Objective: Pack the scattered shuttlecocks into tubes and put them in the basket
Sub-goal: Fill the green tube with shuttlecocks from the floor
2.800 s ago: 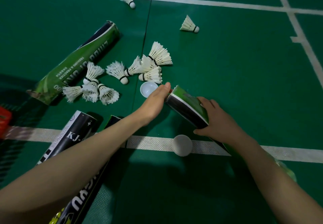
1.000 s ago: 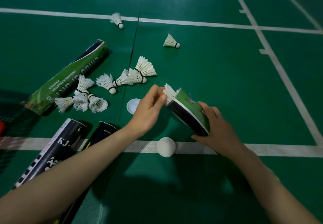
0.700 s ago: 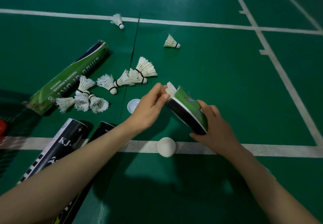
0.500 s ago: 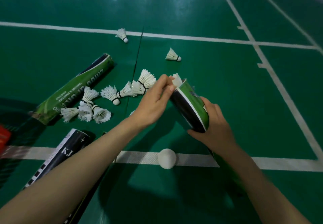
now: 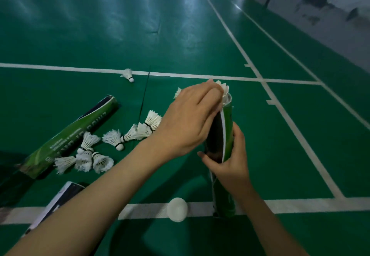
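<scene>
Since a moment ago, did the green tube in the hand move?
Yes. The green tube, gripped by the right hand, has tipped up from slanted to nearly upright; its bottom stands on the white line, right of the white cap.

Glossy green court floor [image 5: 100, 35] with white painted lines [image 5: 180, 75], badminton gear lying on it.
A long green cardboard tube [image 5: 68, 135] lies on its side at left. A heap of white feather shuttlecocks [image 5: 84, 157] sits just beside it, with a looser row [image 5: 138, 131] nearby. A lone shuttlecock [image 5: 127, 74] rests on the far line and a round white cap [image 5: 177, 211] on the near line. A black-and-white tube [image 5: 58, 201] lies lower left.
</scene>
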